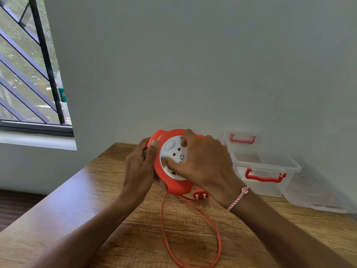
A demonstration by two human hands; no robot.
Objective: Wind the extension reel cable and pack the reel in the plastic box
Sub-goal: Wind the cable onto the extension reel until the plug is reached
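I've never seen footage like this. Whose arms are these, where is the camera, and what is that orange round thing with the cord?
There is no machine here: the arms belong to a person, and the single picture comes from a camera worn on their head, looking forward and down. That is why both arms reach in from the bottom edge.

The orange round thing is an extension reel with a white socket face. The left hand grips its orange rim, while the right hand, with a pink-and-white bracelet at the wrist, lies over the white face.

Below it, a loop of orange cable lies loose on the wooden table, so the winding is unfinished. The orange plug rests on the table just under the reel.

To the right, by the wall, stands an open clear plastic box with red handles.
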